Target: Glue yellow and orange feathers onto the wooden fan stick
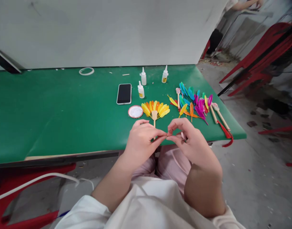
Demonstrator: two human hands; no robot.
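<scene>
My left hand (144, 139) and my right hand (186, 137) meet fingertip to fingertip above the table's front edge. Both are closed in a pinch; whatever lies between the fingertips is too small to make out. Just beyond them lies a feather fan (154, 112), with yellow and orange feathers spread from a pale wooden handle. A round white disc with a red rim (135, 111) rests by the fan's left side. To the right is a loose heap of blue, purple, yellow and orange feathers (192, 101).
Small white glue bottles (141, 90) stand behind the fan near a phone (124, 94). Wooden handles (220, 117) with a red tassel (227, 133) lie at the green table's (64, 121) right end. A white ring (86, 71) lies near the wall. Red chairs (257, 60) stand on the right.
</scene>
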